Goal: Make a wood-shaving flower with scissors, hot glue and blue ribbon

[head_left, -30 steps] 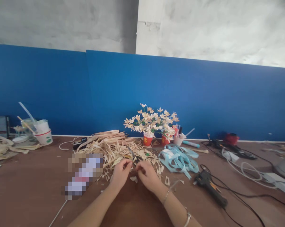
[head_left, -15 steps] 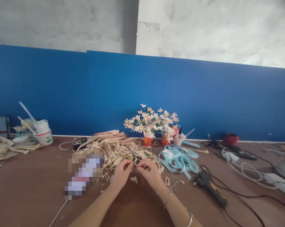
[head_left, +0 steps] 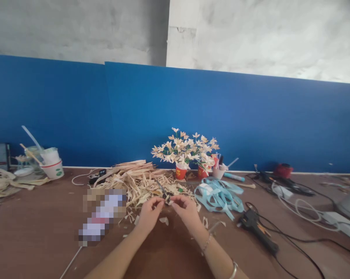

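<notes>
My left hand (head_left: 151,211) is pinched closed at the front of a heap of dried husk strips (head_left: 140,182); what its fingertips grip is too small to make out. Facing it, my right hand (head_left: 187,209) has thumb and forefinger together on a small pale husk piece (head_left: 169,202). The two sets of fingertips are nearly touching. Just behind them, scissors (head_left: 162,189) lie on the heap, partly hidden. A loose pale scrap (head_left: 164,221) rests on the table below my fingers.
Cream flowers (head_left: 186,149) stand in red cups (head_left: 181,171) behind the heap. Blue ribbon (head_left: 221,195) and a black glue gun (head_left: 257,230) with cables lie to the right. A blurred-out object (head_left: 102,217) is on the left, a white tub (head_left: 53,169) farther left.
My right fingertips have shifted slightly, and a small pale husk piece now shows at them. My left hand has barely moved.
</notes>
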A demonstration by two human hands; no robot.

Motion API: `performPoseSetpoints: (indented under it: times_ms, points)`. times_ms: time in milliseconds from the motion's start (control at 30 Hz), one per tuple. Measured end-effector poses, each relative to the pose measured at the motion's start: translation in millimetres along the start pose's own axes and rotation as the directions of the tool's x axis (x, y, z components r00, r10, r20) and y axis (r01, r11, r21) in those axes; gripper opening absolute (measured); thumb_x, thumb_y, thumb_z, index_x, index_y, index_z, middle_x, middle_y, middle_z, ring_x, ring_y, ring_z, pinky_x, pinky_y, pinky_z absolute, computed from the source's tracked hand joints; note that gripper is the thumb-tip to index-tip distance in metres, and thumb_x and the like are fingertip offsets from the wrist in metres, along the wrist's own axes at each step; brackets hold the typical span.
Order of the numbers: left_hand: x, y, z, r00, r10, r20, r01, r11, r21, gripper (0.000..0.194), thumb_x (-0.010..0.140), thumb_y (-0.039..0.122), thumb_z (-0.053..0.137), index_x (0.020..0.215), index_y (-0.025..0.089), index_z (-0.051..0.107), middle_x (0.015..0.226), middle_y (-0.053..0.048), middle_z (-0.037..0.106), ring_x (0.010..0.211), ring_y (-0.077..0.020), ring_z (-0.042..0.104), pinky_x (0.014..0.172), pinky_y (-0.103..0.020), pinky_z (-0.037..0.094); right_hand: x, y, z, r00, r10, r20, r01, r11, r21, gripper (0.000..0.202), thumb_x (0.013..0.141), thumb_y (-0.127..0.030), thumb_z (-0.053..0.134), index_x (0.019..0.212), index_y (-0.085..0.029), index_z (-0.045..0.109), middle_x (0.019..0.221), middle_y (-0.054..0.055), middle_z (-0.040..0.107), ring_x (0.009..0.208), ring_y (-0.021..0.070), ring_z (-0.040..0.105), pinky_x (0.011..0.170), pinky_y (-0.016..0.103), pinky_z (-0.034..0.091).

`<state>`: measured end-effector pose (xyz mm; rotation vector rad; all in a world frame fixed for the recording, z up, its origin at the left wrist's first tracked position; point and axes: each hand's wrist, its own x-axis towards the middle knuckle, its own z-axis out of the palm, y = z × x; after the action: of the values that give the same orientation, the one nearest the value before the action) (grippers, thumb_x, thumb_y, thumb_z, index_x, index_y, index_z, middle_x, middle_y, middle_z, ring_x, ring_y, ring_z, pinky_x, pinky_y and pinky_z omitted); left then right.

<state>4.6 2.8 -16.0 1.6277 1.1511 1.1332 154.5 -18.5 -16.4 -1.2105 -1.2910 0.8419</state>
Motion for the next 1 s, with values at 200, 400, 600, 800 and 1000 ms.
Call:
performPoseSetpoints:
  times_ms: [200, 400, 600, 800, 1000]
  points:
    - [0.5, -2.2, 0.9, 1.000, -0.018, -0.006, 0.017, 0.997, -0.074, 0.022, 0.071, 0.035, 0.053, 0.074, 0.016, 0.064, 0.067, -0.002, 0.063, 0.063, -0.0167, 0.056, 0.062, -0.028, 0.044, 0.3, 6.0, 0.1, 0.998, -0.069, -0.002, 0.068, 0.989, -0.135, 0.018, 0.068, -0.020, 0.057, 0.083, -0.017, 0.067, 0.081, 0.006, 0.069, 0.074, 0.0200, 0.062, 0.070, 0.032, 0.049]
    - [1.1, -3.8, 1.2, 0.999, -0.045, 0.022, 0.047, 0.993, -0.109, 0.022, 0.071, 0.035, 0.054, 0.073, 0.015, 0.062, 0.066, -0.001, 0.060, 0.063, -0.0154, 0.055, 0.062, -0.026, 0.043, -1.3, 6.9, 0.7, 0.991, -0.137, 0.006, 0.135, 0.968, -0.212, 0.021, 0.070, -0.017, 0.053, 0.085, -0.018, 0.068, 0.082, 0.005, 0.069, 0.074, 0.0192, 0.063, 0.070, 0.031, 0.049]
    - [1.1, -4.5, 1.8, 0.999, -0.035, 0.034, 0.038, 0.994, -0.104, 0.022, 0.072, 0.034, 0.053, 0.076, 0.014, 0.062, 0.067, -0.001, 0.060, 0.064, -0.0152, 0.054, 0.063, -0.026, 0.042, -3.9, 1.6, 1.9, 0.976, -0.219, -0.008, 0.200, 0.904, -0.379, 0.013, 0.074, -0.021, 0.054, 0.073, -0.018, 0.067, 0.072, 0.004, 0.067, 0.063, 0.0166, 0.059, 0.058, 0.026, 0.047]
    - [0.5, -3.8, 1.8, 0.997, -0.039, 0.060, 0.044, 0.996, -0.073, 0.023, 0.073, 0.033, 0.051, 0.077, 0.014, 0.063, 0.068, -0.002, 0.061, 0.063, -0.0151, 0.054, 0.062, -0.026, 0.042, -5.3, 0.7, 2.7, 0.935, -0.352, 0.034, 0.320, 0.802, -0.505, 0.012, 0.076, -0.018, 0.052, 0.073, -0.019, 0.063, 0.071, 0.003, 0.064, 0.065, 0.0161, 0.058, 0.059, 0.024, 0.044]
    - [0.5, -4.5, 2.9, 0.996, -0.053, 0.069, 0.056, 0.998, -0.035, 0.025, 0.073, 0.035, 0.051, 0.079, 0.015, 0.063, 0.067, -0.001, 0.062, 0.060, -0.0148, 0.054, 0.058, -0.025, 0.042, -7.6, -1.2, 2.1, 0.885, -0.459, 0.081, 0.417, 0.701, -0.578, 0.012, 0.075, -0.013, 0.051, 0.073, -0.019, 0.060, 0.071, 0.003, 0.062, 0.069, 0.0168, 0.056, 0.065, 0.026, 0.043]
